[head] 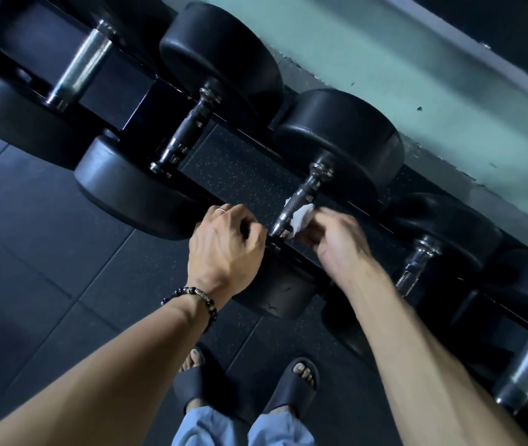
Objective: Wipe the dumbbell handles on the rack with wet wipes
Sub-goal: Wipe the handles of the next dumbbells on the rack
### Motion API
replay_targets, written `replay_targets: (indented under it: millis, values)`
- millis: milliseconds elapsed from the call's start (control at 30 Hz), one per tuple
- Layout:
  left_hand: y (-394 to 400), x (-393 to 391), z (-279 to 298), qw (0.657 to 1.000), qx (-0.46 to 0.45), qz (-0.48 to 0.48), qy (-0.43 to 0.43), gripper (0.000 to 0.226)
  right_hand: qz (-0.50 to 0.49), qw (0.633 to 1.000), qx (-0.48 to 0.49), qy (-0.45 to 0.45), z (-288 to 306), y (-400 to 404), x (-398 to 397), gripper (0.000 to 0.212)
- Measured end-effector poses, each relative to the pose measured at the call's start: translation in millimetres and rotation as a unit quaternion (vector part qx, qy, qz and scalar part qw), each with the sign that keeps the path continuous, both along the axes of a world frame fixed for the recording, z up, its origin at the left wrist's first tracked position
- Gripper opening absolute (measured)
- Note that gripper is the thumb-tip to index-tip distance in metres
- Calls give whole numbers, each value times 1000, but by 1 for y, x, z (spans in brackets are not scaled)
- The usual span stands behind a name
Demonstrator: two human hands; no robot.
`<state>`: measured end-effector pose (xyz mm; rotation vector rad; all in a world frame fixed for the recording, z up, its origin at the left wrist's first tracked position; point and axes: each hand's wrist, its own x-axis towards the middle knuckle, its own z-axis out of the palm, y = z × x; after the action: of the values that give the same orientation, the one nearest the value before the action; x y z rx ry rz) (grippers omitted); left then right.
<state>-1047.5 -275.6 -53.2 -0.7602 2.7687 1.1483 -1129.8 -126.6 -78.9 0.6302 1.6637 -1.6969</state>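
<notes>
The right hand [336, 239] pinches a crumpled white wipe [303, 217] between thumb and curled fingers and presses it against the lower part of the handle [295, 206], the knurled steel bar of the dumbbell in the middle of the rack [224, 175]. The wipe touches the handle's right side, just above its lower collar. The left hand [224, 246] sits just left of the handle's lower end, over the dumbbell's near head [275, 291]; its fingers are curled, but whether they grip anything cannot be told. It wears a ring [221, 210], and a beaded bracelet [198, 297] circles the wrist.

Left of the handle lies another dumbbell [188, 123] with a darker bar; right of it, a third bar [414, 265] shows. All rest across the black rack. Below the handle, dark speckled floor tiles [63, 252] spread out, with two feet in dark slides [291, 387]. Beyond the handle's far head runs a pale green wall [385, 75].
</notes>
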Motion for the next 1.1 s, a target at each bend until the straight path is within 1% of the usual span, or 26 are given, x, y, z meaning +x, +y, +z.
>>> replay_targets:
  millis: [33, 67, 100, 133, 200, 300, 333, 367, 433, 467, 500, 533, 567, 600, 667, 700, 767, 800, 833, 900, 967, 1000, 1100]
  values:
    - [0, 0, -1, 1000, -1, -1, -2, 32, -48, 998, -43, -8, 0, -1, -9, 29]
    - [0, 0, -1, 1000, -1, -3, -3, 30, -99, 993, -65, -13, 1, -4, -18, 26]
    - [0, 0, -1, 1000, -2, -5, -4, 28, -137, 988, -65, -12, 2, -9, -24, 22]
    - [0, 0, -1, 1000, -2, -5, -4, 27, -148, 988, -49, -11, 2, -13, -24, 18]
    - [0, 0, 0, 1000, -2, -3, -6, 27, -121, 991, -31, -39, -8, -12, -7, 15]
    - [0, 0, 0, 1000, -2, 1, -5, 28, -74, 988, -105, -89, -1, -4, 9, 21]
    - [-1, 0, -1, 1000, -3, 2, -4, 28, -89, 984, -125, -88, 4, -2, 5, 24]
    - [-1, 0, -2, 1000, -4, 1, -4, 28, -133, 977, -145, -81, 4, -3, -4, 28]
    - [-1, 0, -3, 1000, -4, -1, -5, 27, -208, 968, -135, -47, 4, -8, -22, 36]
    - [-1, 0, -3, 1000, -5, -2, -6, 27, -201, 974, -102, -21, 4, -11, -26, 35]
    - [-1, 0, -2, 1000, -6, -3, -7, 27, -161, 986, -50, -5, 0, -13, -22, 31]
    - [0, 0, -2, 1000, -7, -3, -7, 27, -97, 995, -4, 7, -2, -12, -14, 25]
    - [0, -1, -2, 1000, -7, -3, -7, 26, -44, 999, 20, 3, -5, -10, -4, 23]
    - [0, -1, -1, 1000, -5, -2, -7, 26, -21, 999, 17, -26, -4, -6, 5, 25]
    - [0, 0, -1, 1000, -4, 1, -5, 25, -30, 998, -12, -56, -4, -1, 8, 40]
    - [-1, 0, -2, 1000, -4, 2, -4, 26, -66, 996, -23, -53, -6, -2, 2, 46]
    - [0, 0, -3, 1000, -4, 3, -2, 29, -144, 989, -22, -30, -5, -8, -18, 49]
    - [0, 0, -3, 1000, -6, 1, -2, 30, -162, 986, -24, -20, -1, -13, -26, 47]
    - [0, 0, -2, 1000, -7, -1, -2, 31, -158, 987, -16, -14, -1, -17, -26, 42]
    - [0, 0, -1, 1000, -6, -4, -3, 29, -86, 996, 13, -35, 2, -17, -14, 31]
    - [0, -1, -1, 1000, -6, 0, -3, 27, -18, 997, 3, -76, 5, -9, 1, 33]
    - [-1, 0, -1, 1000, -6, 1, -2, 26, -13, 996, -13, -85, 6, -4, 1, 36]
    - [0, 0, -2, 1000, -4, 0, -5, 26, -88, 991, -71, -66, -1, 2, -20, 51]
